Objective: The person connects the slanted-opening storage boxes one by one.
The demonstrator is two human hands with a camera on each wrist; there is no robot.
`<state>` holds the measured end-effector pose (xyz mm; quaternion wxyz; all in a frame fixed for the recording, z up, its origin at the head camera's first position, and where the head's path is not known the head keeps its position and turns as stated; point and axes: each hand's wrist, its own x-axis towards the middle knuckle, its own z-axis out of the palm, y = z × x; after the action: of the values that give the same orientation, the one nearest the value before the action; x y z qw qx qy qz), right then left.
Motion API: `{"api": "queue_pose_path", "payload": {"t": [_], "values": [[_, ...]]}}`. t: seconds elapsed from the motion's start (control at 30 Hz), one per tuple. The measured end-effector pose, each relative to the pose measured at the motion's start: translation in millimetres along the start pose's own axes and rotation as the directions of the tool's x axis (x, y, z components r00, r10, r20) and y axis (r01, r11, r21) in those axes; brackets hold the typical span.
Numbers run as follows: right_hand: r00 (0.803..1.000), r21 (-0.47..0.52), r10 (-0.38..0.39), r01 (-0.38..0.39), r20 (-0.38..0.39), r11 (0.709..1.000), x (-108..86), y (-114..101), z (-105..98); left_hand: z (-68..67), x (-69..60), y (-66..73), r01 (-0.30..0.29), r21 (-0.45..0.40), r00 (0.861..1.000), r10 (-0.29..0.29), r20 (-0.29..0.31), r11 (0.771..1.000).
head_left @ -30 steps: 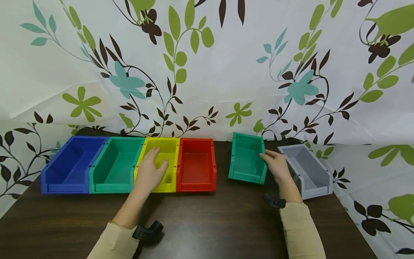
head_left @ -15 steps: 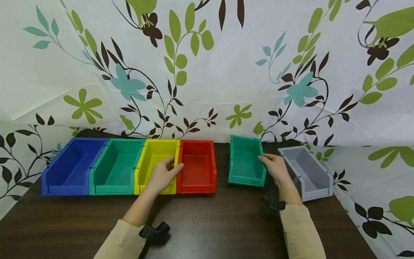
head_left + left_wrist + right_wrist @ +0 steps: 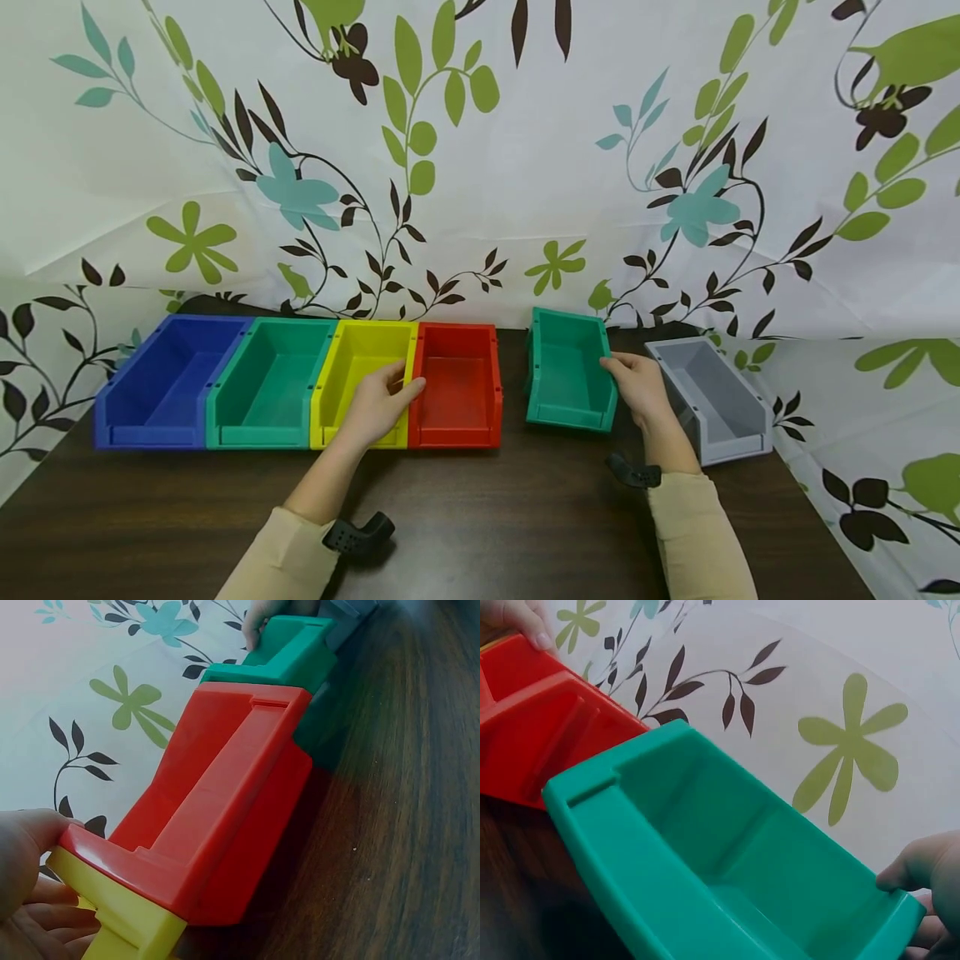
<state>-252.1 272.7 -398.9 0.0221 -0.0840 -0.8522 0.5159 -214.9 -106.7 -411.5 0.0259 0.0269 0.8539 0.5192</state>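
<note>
In the head view my left hand (image 3: 378, 406) is at the meeting walls of the yellow bin (image 3: 363, 343) and the red bin (image 3: 455, 387). The left wrist view shows its thumb over the red bin's edge (image 3: 112, 859) and its fingers on the yellow side (image 3: 124, 915), pinching both walls together. With thumb and fingers my right hand (image 3: 641, 387) grips the right wall of a green bin (image 3: 568, 371), which stands slightly turned and apart, right of the red one. That thumb shows on the rim of the green bin (image 3: 727, 862) in the right wrist view.
Left of the yellow bin stand a second green bin (image 3: 273, 383) and a blue bin (image 3: 168, 375), side by side. A grey bin (image 3: 712, 392) lies at an angle beyond my right hand. Behind the dark wooden table (image 3: 480, 517) hangs a leaf-patterned cloth (image 3: 525, 192).
My left hand has moved right and down from over the yellow bin to its wall with the red bin. The green bin in my right hand has shifted slightly left.
</note>
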Motion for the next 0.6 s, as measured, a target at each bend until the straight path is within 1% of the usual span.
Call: {"api": "queue_pose_path", "payload": {"t": [0.13, 0.33, 0.6], "values": [[1.000, 0.002, -0.011, 0.011, -0.002, 1.000, -1.3, -3.5, 1.3, 0.2, -0.4, -0.4, 0.003, -0.002, 1.000, -0.003, -0.002, 1.000], [1.000, 0.040, -0.015, 0.015, -0.001, 0.999, -5.6, -11.9, 4.0, 1.5, -0.1, -0.9, 0.005, -0.012, 1.000, -0.005, -0.009, 1.000], [0.999, 0.092, -0.023, 0.020, 0.030, 0.996, -12.7, -21.7, 5.2, 2.2, 0.1, -1.3, 0.007, -0.019, 1.000, -0.007, -0.010, 1.000]]}}
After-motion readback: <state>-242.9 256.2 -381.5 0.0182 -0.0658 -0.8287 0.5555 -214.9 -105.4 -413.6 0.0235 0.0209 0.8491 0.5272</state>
